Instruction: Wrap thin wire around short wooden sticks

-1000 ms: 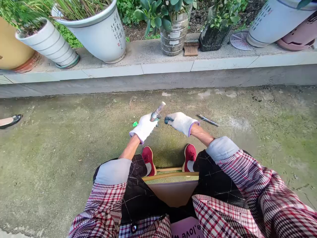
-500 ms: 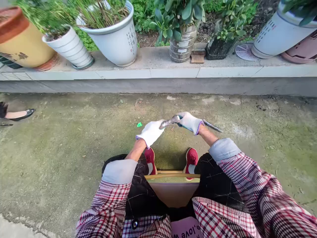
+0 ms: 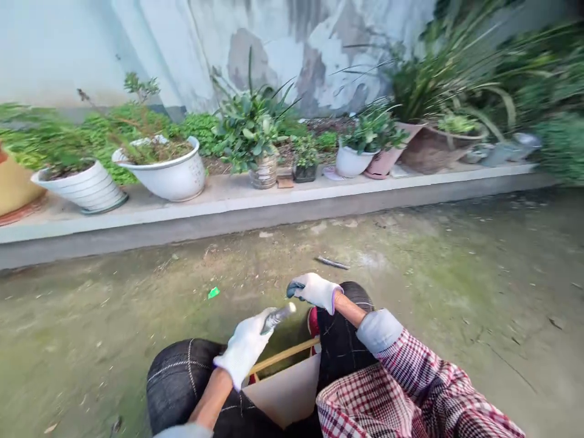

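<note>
Spanning the view, a ledge [image 3: 228, 207] bore pots [image 3: 171, 177]; before the ledge, the left hand [image 3: 246, 345] had fingers wrapped round a stick [image 3: 279, 316]; the right hand [image 3: 318, 291], nearer the ledge, had curled fingers, their hold impossible to tell; nearest the ledge lay a rod [image 3: 333, 263].

white gloves [image 3: 246, 345], purple cuffs [image 3: 337, 298], silvery rod [image 3: 277, 317], red-checked sleeve [image 3: 426, 368], green scrap [image 3: 213, 292], black trousers [image 3: 180, 380]

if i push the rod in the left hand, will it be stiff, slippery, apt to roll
The rod is probably stiff: it juts straight from the left hand without sagging. Its shiny side may be somewhat slippery. Looking roundish, it could roll if set down.
</note>
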A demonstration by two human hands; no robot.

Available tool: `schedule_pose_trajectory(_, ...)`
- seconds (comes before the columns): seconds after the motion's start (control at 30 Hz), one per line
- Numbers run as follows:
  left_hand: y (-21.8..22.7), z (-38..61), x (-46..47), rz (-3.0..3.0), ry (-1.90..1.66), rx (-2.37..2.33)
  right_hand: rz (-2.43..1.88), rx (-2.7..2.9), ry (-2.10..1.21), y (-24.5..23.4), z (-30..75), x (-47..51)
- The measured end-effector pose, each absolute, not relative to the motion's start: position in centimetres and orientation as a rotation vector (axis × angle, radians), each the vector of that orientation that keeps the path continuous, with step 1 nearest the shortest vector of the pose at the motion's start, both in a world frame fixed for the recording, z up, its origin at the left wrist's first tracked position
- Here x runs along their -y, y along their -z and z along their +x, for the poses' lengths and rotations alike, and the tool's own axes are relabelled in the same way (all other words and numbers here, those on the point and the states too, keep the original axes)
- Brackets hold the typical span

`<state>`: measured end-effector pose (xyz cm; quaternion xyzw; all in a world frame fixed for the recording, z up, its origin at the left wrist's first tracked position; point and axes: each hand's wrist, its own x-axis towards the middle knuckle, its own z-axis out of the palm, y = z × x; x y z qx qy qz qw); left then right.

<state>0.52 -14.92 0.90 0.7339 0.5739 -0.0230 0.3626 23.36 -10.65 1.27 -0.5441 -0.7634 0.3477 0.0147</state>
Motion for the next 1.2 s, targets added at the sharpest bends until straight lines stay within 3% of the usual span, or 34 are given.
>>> schedule_pose_trajectory(0.1, 1.1, 0.9, 15.6, 1.788, -0.267, -1.492, -1.751, 2.343, -1.113, -1.9, 23.6, 14.0)
schedule_pose_trajectory(0.3, 0.0, 1.6, 16.2, 1.707, -0.104, -1.456, -1.649, 2.606, -0.928, -2.8, 19.3, 20.8)
schedule_pose_trajectory(0.37, -0.8, 1.3, 17.3, 1.425, -0.25, -1.393, -1.681, 2.589, -0.882, -3.8, 19.5, 21.9)
schedule_pose_trajectory(0.53, -1.1, 0.3, 19.6, 0.793, -0.616, -1.134, -1.866, 2.06, -1.195, -5.0, 21.1, 23.4)
schedule_pose_trajectory(0.67, -1.0, 0.6, 19.4, 0.731, -0.676, -1.151, -1.8, 1.692, -1.363, -3.9, 20.2, 25.6)
schedule_pose_trajectory(0.83, -1.3, -0.1, 18.6, 0.747, -0.811, -1.181, -1.766, 1.666, -1.364, -2.3, 20.8, 26.8)
schedule_pose_trajectory(1.03, -0.5, 0.4, 19.8, 1.018, -0.74, -1.483, -1.663, 1.705, -1.002, -3.5, 22.4, 24.7)
schedule_pose_trajectory(1.2, -0.9, 0.8, 20.2, 0.982, -0.74, -1.456, -1.526, 1.699, -1.208, -3.9, 18.4, 24.1)
